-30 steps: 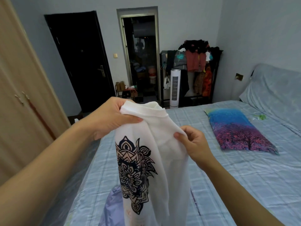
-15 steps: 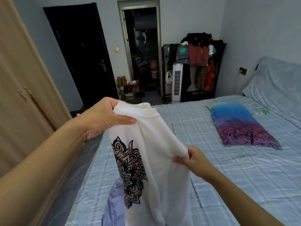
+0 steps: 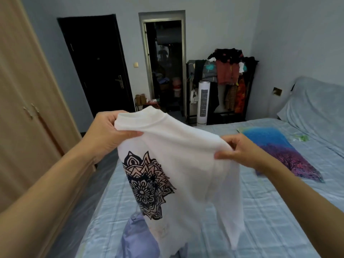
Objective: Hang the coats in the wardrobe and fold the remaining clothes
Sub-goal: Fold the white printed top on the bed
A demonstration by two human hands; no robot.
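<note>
Head view: white T-shirt point(image 3: 186, 164) between both hands.

Single view only, head-mounted, wide-angle, so nothing overlaps with a second camera. It looks forward and slightly down from the bed's point(image 3: 260, 211) foot-side edge, facing the far wall with the dark door point(image 3: 96, 62) and open doorway point(image 3: 164, 62). Closest to the lens are both forearms, which enter from the bottom corners. Wardrobe point(image 3: 24, 108) fills the left edge, bent by lens distortion.
</note>
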